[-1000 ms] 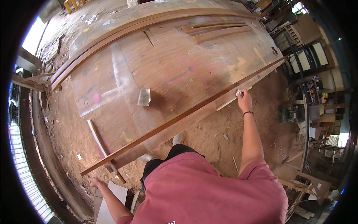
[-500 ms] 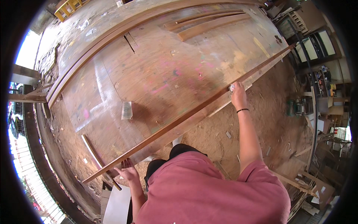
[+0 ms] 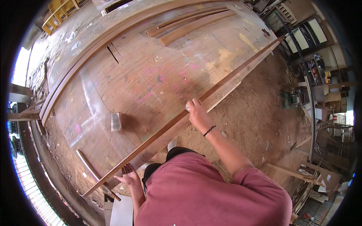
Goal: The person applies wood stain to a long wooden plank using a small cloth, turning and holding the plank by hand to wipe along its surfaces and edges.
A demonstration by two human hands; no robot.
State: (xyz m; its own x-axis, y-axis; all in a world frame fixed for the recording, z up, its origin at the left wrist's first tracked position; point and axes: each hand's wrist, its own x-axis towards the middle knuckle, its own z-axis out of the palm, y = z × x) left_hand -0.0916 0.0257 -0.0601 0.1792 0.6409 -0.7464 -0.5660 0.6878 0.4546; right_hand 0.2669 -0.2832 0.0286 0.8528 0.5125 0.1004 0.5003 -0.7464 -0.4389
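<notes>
A long brown wooden strip (image 3: 149,141) runs diagonally along the near edge of a paint-stained plywood board (image 3: 151,79). My right hand (image 3: 197,115) is on the strip near its middle, fingers curled around a small crumpled whitish pad (image 3: 187,107), partly hidden. My left hand (image 3: 129,177) is at the strip's lower side toward the left end, thumb out and fingers apart, palm partly up. A small pale block (image 3: 116,121) stands on the board above the strip. A shorter wooden piece (image 3: 86,164) lies crosswise under the strip's left part.
Long strips (image 3: 83,60) lie along the board's far side, shorter ones (image 3: 196,26) nearby. A yellow wooden frame (image 3: 60,15) is at the back left. Scrap panels (image 3: 320,177) and cluttered shelving (image 3: 320,75) are at right; a white panel (image 3: 121,211) is at lower left.
My right hand has slid left and down along the strip with the pad. My left hand has moved right from near the strip's end to under its lower side. The view has shifted.
</notes>
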